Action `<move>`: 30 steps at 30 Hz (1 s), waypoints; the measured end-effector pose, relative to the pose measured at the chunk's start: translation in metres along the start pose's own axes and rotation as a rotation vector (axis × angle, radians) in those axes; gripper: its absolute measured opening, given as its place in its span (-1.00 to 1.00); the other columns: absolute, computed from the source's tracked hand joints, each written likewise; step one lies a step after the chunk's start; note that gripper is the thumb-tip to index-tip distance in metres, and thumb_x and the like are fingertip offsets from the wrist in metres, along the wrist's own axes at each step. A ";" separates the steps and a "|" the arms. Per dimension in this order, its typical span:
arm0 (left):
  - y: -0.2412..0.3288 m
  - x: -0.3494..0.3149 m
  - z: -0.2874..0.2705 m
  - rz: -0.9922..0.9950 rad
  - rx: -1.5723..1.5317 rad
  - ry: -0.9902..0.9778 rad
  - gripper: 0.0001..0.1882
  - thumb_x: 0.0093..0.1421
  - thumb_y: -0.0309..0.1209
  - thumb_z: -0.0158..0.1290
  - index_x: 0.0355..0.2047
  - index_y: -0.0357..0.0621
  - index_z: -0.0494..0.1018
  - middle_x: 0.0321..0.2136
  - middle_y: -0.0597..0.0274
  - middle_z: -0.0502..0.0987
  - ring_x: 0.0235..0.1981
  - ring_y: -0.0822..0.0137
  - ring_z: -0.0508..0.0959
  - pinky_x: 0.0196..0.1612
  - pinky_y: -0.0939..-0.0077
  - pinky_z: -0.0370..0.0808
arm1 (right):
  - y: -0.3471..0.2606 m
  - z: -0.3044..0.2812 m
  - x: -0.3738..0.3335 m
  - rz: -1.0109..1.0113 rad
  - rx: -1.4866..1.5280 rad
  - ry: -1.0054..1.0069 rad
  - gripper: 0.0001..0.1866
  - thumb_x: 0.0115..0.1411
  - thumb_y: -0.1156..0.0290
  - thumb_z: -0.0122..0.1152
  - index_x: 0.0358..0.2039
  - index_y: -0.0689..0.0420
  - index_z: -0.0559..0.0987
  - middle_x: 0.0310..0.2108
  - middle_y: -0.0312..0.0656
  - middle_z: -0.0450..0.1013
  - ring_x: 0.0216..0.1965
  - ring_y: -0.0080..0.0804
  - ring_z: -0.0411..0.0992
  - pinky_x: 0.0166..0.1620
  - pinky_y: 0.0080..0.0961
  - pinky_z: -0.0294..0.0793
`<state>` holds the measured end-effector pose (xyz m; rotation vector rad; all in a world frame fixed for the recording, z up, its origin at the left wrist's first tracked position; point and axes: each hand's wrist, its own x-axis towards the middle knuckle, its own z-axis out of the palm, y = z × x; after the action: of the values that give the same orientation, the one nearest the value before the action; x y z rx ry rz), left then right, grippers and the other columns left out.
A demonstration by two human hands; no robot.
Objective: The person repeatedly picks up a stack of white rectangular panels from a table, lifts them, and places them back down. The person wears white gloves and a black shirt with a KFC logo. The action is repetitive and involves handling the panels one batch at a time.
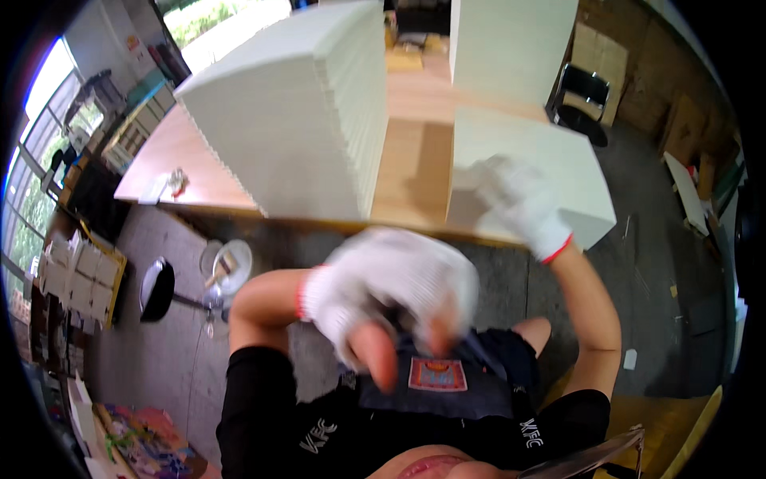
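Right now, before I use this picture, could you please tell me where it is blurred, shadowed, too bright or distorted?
Head view: the left hand and right hand are blurred; head view: a shadow darkens the table between tall white stack and low white block; head view: the upper-left opening is washed out, and straight edges curve toward black corners.

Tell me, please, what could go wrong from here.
The tall white stack stands near the front edge of the table, so a bump might shift it. On the gloved left hand, the thumb tip is bare and could get scraped. The right hand is at the lower white stack, where a push might slide it.
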<state>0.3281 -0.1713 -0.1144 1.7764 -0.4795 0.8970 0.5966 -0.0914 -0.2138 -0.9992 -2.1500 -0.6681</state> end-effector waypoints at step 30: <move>-0.262 0.131 0.035 -0.384 0.939 -0.072 -0.82 0.29 -0.32 0.12 -0.18 -0.09 0.60 -0.38 0.15 0.57 -0.41 0.31 0.59 -0.29 0.50 0.53 | 0.148 -0.095 -0.188 1.215 0.002 -0.234 -0.35 0.28 -0.31 -0.07 -0.32 0.10 0.59 -0.37 0.05 0.57 -0.23 0.06 0.56 -0.15 -0.11 0.47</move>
<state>0.6039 -0.0924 -0.1829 2.6259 0.3154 0.8340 0.8397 -0.1567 -0.2681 -2.1172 -1.2815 0.0623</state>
